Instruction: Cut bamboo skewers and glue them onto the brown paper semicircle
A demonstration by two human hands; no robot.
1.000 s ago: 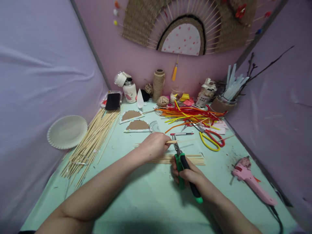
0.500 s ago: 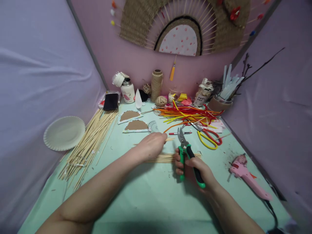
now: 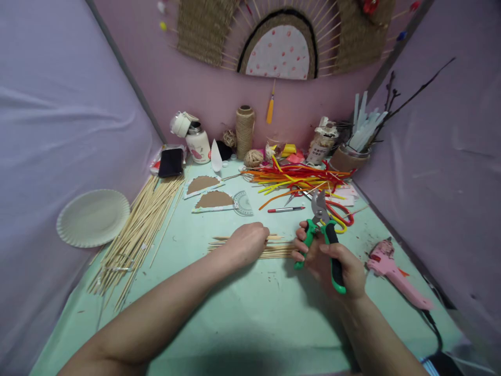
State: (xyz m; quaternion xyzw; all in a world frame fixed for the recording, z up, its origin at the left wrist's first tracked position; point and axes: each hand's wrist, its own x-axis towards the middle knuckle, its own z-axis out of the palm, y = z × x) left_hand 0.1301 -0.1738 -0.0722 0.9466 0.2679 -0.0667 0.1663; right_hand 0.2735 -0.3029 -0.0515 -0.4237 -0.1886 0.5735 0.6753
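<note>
Over the near middle of the green tabletop [image 3: 235,318], the left hand [image 3: 247,243] is closed on the held sticks [image 3: 275,237]; their ends show on both sides of the fist. Right hand [image 3: 348,266]: wrapped round the pruning shears [image 3: 320,213], handles spread, blades parted and pointing away from the person.

Change noted: one second earlier the blades are at the stick ends beside the left fingers; now the shears are well apart from them, to the right, in front of the scissors [image 3: 348,211]. The left hand sits nearer the row of sticks [image 3: 278,253], which lies crosswise on the tabletop, partly hidden by hand and forearm. The protractor [image 3: 243,203], partly covered before, now shows more fully. The view has also shifted slightly.

Beyond the hands: the red-and-silver pen [image 3: 285,209] lies crosswise; two cardboard half-rounds [image 3: 214,200] lie left of it, the nearer one touching the protractor. Coloured strips [image 3: 297,177] are heaped farther back, in red, orange and yellow. At left, the large stick bundle [image 3: 144,224] lies beside the paper plate [image 3: 93,218], its far end by the phone [image 3: 170,163]. At right, the pink glue gun [image 3: 399,277] lies on its side.
</note>
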